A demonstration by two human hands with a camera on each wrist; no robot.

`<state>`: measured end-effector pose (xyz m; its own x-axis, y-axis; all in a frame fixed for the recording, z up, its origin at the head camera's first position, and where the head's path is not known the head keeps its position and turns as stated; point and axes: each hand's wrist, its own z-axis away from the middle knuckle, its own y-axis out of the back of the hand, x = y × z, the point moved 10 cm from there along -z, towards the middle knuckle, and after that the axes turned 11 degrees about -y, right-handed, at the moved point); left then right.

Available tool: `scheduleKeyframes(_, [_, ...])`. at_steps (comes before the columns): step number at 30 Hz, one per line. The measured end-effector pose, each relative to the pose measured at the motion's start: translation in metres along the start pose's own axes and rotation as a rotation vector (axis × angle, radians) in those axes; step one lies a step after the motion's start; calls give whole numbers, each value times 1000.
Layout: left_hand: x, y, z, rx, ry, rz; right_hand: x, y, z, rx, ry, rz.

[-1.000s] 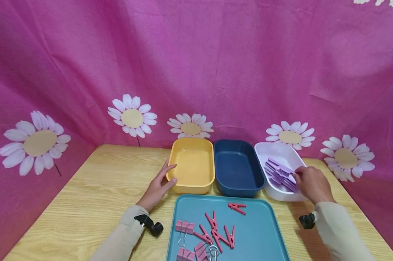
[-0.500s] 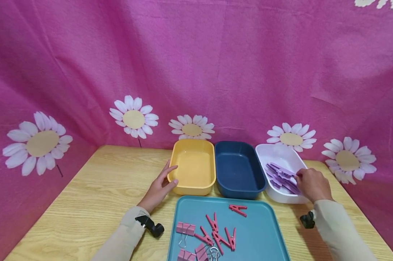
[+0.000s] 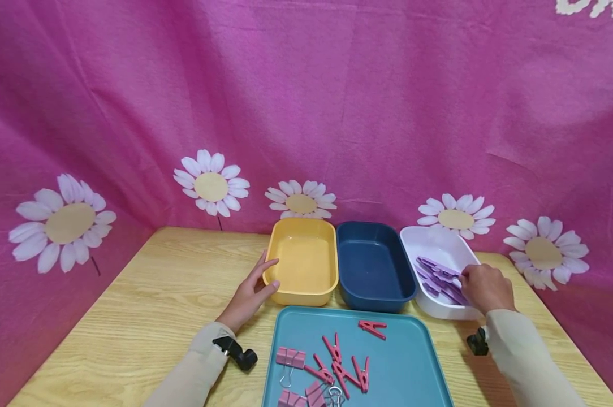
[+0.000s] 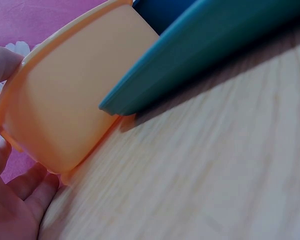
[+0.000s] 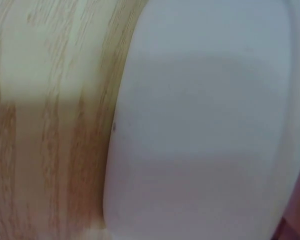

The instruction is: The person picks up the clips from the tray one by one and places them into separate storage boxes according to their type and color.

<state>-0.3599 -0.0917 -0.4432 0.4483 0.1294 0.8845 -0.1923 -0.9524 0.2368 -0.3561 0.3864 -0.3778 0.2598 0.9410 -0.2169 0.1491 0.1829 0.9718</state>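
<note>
At the left, my left hand point(image 3: 249, 294) rests against the near left corner of a yellow bin point(image 3: 302, 298), thumb and index finger extended at its rim. In the left wrist view more of its fingers lie low beside the outer wall of that bin. On the right, my right hand point(image 3: 488, 287) reaches over the near right rim of a white bin point(image 3: 441, 310). Its fingertips pinch the end of a slim purple plastic piece point(image 3: 441, 268), above several similar pieces lying in the bin. The right wrist view shows mostly the white bin's outer wall.
A dark blue bin point(image 3: 375, 302) stands between the yellow and white ones. In front, a teal tray point(image 3: 403, 367) carries several red clothespins point(image 3: 372, 328) and pink binder clips point(image 3: 291, 357). A pink flowered cloth point(image 3: 306, 102) hangs behind the wooden table point(image 3: 199, 265).
The purple piece at my right fingertips has sunk a little towards the others in the white bin. My left hand stays at the yellow bin. The head view has shifted slightly.
</note>
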Motion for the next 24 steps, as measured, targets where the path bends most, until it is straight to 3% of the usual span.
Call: scheduleKeyframes(24, [-1, -1, 0, 1, 7, 28, 3, -10, -2, -95, -41, 48])
